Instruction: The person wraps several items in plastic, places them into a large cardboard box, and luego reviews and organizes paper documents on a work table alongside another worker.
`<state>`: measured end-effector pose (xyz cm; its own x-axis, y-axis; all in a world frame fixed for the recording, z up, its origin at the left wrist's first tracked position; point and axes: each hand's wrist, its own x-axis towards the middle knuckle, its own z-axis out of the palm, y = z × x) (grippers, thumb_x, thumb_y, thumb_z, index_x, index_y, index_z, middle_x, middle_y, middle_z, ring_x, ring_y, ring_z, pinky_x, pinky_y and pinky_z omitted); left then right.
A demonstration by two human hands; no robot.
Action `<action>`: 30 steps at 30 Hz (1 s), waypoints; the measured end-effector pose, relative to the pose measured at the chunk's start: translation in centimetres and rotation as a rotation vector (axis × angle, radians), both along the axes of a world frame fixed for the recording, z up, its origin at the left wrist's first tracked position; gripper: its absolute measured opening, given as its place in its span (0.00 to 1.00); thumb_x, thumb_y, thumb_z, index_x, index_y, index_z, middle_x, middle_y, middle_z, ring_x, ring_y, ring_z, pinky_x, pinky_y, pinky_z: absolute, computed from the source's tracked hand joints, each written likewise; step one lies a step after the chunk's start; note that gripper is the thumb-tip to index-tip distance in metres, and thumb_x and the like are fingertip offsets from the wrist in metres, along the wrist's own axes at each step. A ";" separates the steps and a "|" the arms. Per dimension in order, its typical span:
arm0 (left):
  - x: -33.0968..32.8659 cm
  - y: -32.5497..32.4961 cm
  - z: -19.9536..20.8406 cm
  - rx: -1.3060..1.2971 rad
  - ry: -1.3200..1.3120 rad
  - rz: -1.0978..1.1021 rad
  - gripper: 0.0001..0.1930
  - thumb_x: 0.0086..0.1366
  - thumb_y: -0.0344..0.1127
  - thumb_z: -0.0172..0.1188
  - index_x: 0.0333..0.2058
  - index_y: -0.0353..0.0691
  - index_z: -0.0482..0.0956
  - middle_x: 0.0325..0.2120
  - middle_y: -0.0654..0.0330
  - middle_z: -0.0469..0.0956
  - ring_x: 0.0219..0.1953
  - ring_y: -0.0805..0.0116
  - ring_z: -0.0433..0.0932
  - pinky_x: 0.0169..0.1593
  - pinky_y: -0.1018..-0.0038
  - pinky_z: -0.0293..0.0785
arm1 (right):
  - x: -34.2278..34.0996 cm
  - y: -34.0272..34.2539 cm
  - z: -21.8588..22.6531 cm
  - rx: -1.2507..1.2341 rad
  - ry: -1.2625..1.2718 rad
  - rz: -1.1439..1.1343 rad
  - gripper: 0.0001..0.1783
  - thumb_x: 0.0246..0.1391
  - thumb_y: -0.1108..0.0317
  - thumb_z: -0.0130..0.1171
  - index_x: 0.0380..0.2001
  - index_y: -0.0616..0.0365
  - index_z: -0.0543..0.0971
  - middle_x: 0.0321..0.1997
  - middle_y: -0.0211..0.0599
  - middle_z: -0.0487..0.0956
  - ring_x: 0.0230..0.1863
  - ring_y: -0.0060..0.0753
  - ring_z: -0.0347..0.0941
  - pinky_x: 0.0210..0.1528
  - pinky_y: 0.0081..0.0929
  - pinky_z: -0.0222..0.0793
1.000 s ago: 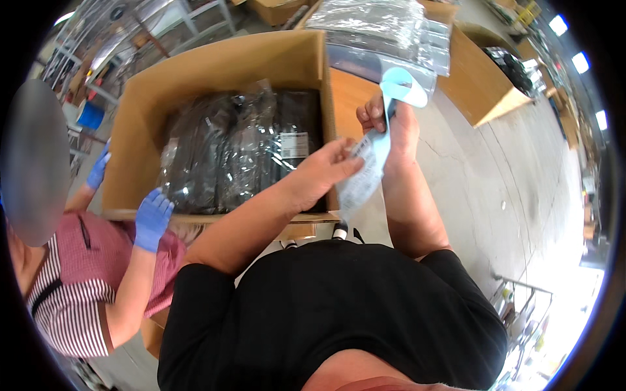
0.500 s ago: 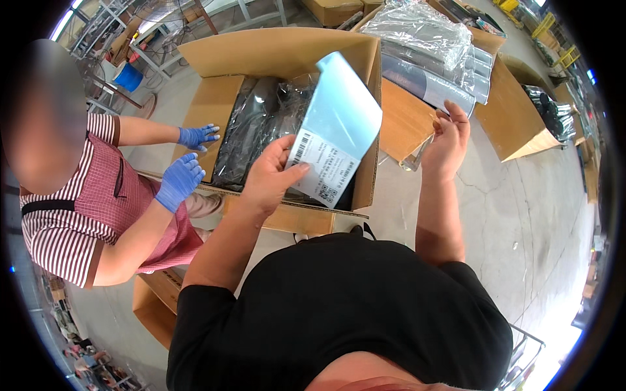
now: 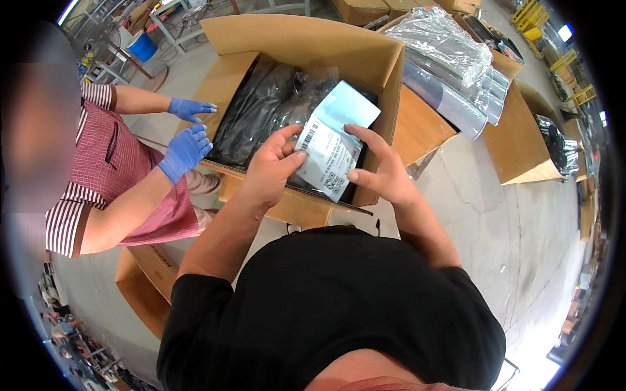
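Observation:
My left hand point(image 3: 270, 166) pinches the left edge of a label sheet point(image 3: 329, 156), white with printed codes on its lower part and pale blue backing above. My right hand point(image 3: 381, 166) is at the sheet's right edge, with thumb and forefinger apart and their tips over it; whether they press on it I cannot tell. Both hands are above an open cardboard box point(image 3: 300, 42). Inside it lie dark items in clear plastic bags point(image 3: 264, 107), partly hidden by the sheet and my hands.
At the left stands a co-worker in a red checked apron point(image 3: 134, 176), with blue-gloved hands point(image 3: 186, 153) by the box's left side. Plastic-wrapped grey rolls point(image 3: 443, 98) lie on boxes to the right. Another open carton point(image 3: 521, 140) stands farther right, and one point(image 3: 143, 287) at lower left.
My right hand has come left from beside the rolls to the sheet's right edge. The sheet has tipped lower over the box. Boxes and rolls appear shifted rightward in the view.

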<state>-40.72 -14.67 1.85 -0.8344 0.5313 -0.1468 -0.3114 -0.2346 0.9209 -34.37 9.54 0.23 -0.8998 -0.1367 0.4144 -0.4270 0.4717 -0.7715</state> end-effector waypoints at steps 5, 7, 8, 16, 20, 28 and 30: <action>0.0 1.4 -0.3 -0.005 -0.066 0.049 0.26 0.66 0.19 0.51 0.63 0.28 0.60 0.51 0.49 0.77 0.51 0.68 0.76 0.55 0.73 0.71 | -1.9 -1.2 -0.7 -0.707 -0.510 0.077 0.42 0.50 0.63 0.70 0.64 0.68 0.64 0.59 0.44 0.72 0.62 0.35 0.66 0.64 0.32 0.60; -0.3 1.5 -0.5 -0.027 -0.067 0.050 0.26 0.66 0.19 0.50 0.63 0.28 0.60 0.52 0.49 0.77 0.51 0.68 0.76 0.55 0.73 0.72 | -2.6 -1.6 -0.2 -0.889 -0.587 0.004 0.29 0.53 0.76 0.65 0.59 0.66 0.70 0.52 0.40 0.76 0.51 0.29 0.74 0.52 0.24 0.71; -0.5 1.4 -1.1 -0.007 -0.076 0.034 0.27 0.66 0.21 0.54 0.63 0.28 0.60 0.50 0.50 0.78 0.51 0.68 0.76 0.54 0.74 0.72 | -3.1 -1.4 0.1 -0.893 -0.585 0.001 0.29 0.53 0.76 0.65 0.59 0.66 0.70 0.52 0.40 0.76 0.51 0.29 0.74 0.52 0.24 0.71; -4.6 1.4 2.8 -0.570 0.728 0.143 0.34 0.59 0.28 0.67 0.62 0.30 0.62 0.41 0.58 0.78 0.42 0.70 0.76 0.48 0.76 0.72 | -8.2 2.2 3.7 -0.312 -0.654 0.143 0.28 0.52 0.70 0.66 0.57 0.62 0.74 0.49 0.44 0.79 0.48 0.32 0.76 0.52 0.28 0.71; -6.6 2.1 2.5 -0.381 0.178 -0.188 0.32 0.58 0.28 0.67 0.60 0.28 0.65 0.39 0.59 0.79 0.39 0.73 0.76 0.44 0.77 0.72 | -10.4 1.5 5.2 -0.029 -0.555 0.222 0.27 0.52 0.68 0.66 0.56 0.60 0.75 0.52 0.43 0.79 0.52 0.34 0.75 0.56 0.29 0.68; -5.5 1.3 -0.8 -0.317 0.023 0.063 0.26 0.61 0.30 0.66 0.56 0.30 0.69 0.37 0.62 0.80 0.38 0.78 0.77 0.39 0.81 0.71 | -11.5 1.6 3.4 -0.213 -0.880 0.229 0.21 0.55 0.60 0.64 0.48 0.62 0.81 0.38 0.39 0.83 0.42 0.29 0.77 0.49 0.30 0.71; -5.4 1.0 -1.4 -0.306 0.025 0.056 0.26 0.61 0.30 0.66 0.56 0.31 0.70 0.36 0.64 0.81 0.37 0.78 0.77 0.38 0.82 0.70 | -12.1 1.4 2.4 -0.090 -0.829 0.165 0.22 0.55 0.54 0.64 0.45 0.61 0.82 0.38 0.39 0.83 0.42 0.30 0.77 0.48 0.31 0.70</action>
